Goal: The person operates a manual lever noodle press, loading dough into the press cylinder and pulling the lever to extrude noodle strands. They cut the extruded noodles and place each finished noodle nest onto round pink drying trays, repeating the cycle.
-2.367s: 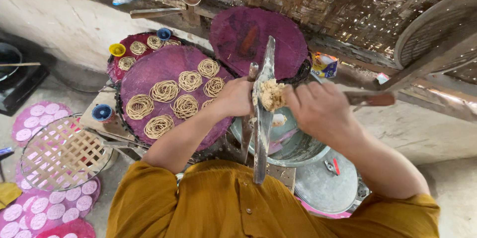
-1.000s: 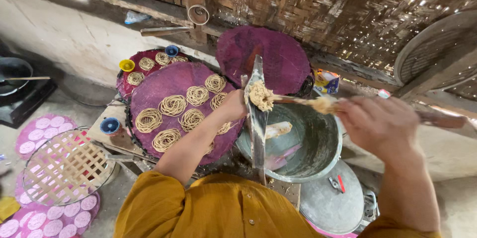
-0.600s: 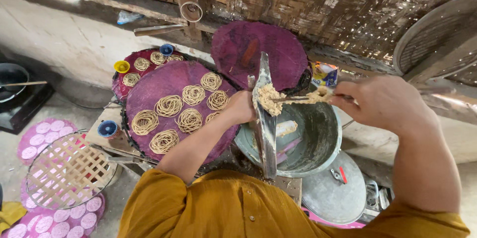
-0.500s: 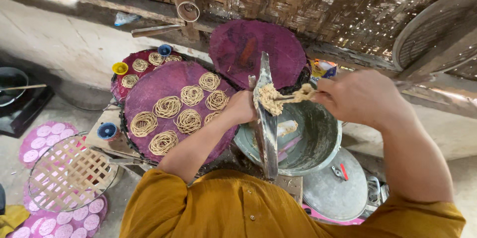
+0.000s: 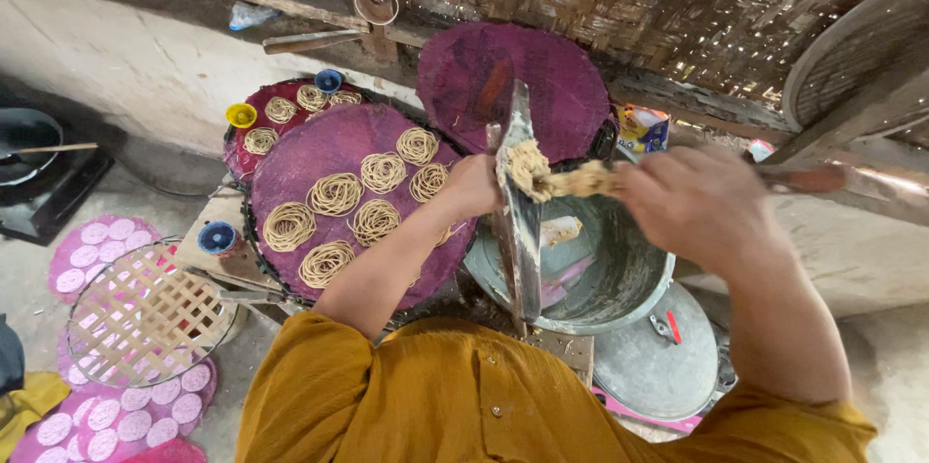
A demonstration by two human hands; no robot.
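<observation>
My left hand point(image 5: 471, 186) grips the upright metal press point(image 5: 519, 221), whose top is packed with beige dough point(image 5: 527, 168). My right hand point(image 5: 699, 204) holds a dough-coated stick point(image 5: 581, 179) and pushes its tip into that dough. Below the press sits a large metal basin point(image 5: 619, 269) with a little dough left inside. Left of my arm lies a round purple tray point(image 5: 319, 149) carrying several coiled noodle spirals point(image 5: 335, 194).
Another purple tray point(image 5: 552, 76) leans against the woven bamboo wall. A metal lid point(image 5: 658, 366) lies by the basin. Small yellow point(image 5: 241, 116) and blue point(image 5: 217, 238) cups stand near the trays. A woven basket point(image 5: 145, 303) and purple mats with white discs point(image 5: 97, 245) cover the floor at left.
My right hand swung out to the right with the stick, then came back and now presses dough into the press top. My left hand kept its grip on the press.
</observation>
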